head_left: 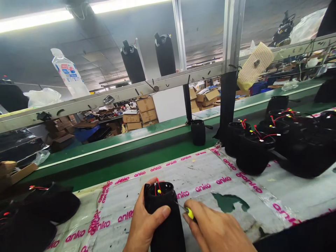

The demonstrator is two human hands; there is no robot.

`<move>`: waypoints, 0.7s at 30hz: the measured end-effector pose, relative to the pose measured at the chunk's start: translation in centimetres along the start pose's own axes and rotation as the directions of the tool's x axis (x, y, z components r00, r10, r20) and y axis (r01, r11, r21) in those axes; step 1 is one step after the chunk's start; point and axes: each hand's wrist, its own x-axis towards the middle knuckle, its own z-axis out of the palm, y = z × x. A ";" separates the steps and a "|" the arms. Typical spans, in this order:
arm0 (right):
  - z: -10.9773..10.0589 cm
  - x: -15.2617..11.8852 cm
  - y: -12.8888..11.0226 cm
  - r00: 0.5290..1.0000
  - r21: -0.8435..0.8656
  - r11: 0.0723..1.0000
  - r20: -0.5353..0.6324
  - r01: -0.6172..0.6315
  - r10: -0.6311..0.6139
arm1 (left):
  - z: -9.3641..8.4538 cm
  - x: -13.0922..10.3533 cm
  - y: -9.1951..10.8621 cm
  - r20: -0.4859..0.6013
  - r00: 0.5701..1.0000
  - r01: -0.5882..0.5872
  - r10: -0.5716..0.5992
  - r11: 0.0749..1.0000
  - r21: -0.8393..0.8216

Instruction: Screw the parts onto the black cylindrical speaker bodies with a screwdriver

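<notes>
My left hand point(147, 220) is wrapped round a black fabric-covered cylinder point(166, 224), with the thumb across its front. The cylinder stands nearly upright, its open top facing me. Thin red wires with small white and yellow connectors stick out of that top. In my right hand point(215, 224) is a screwdriver point(189, 212) with a yellow handle, most of it covered by the fingers. Its thin metal shaft points at the cylinder's upper right side, just below the rim. Whether the tip touches the fabric I cannot tell.
Several similar black cylinders point(253, 154) with wires crowd the right of the covered bench point(202, 171). More dark pieces point(55, 203) lie at the left. One cylinder point(198, 133) stands on the green conveyor point(110, 168). A shelf rail point(105, 96) crosses above, bearing a plastic bottle point(68, 73).
</notes>
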 end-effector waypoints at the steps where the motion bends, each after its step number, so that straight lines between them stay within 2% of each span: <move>1: 0.4 -0.1 -0.2 1.000 0.041 0.999 0.012 -0.027 0.027 | -0.1 0.0 0.0 -0.010 1.000 0.002 -0.002 1.000 -0.008; 5: 1.5 0.0 -0.8 0.997 0.117 0.990 0.047 -0.073 0.068 | -0.2 -0.1 -0.1 -0.042 0.999 -0.009 0.007 0.999 -0.051; 10: 1.5 0.4 -0.9 0.995 0.122 0.990 0.071 -0.075 0.066 | -0.2 0.1 -0.3 -0.048 0.999 -0.012 0.010 0.999 -0.040; 17: 1.4 1.0 -1.2 0.999 0.075 0.997 -0.040 -0.032 0.035 | 0.0 0.1 -0.2 -0.064 0.998 0.001 -0.004 0.999 -0.049; 21: 1.5 1.0 -1.4 0.998 0.034 0.999 -0.047 -0.035 0.036 | 0.0 -0.1 0.0 -0.071 0.997 -0.030 0.030 1.000 0.004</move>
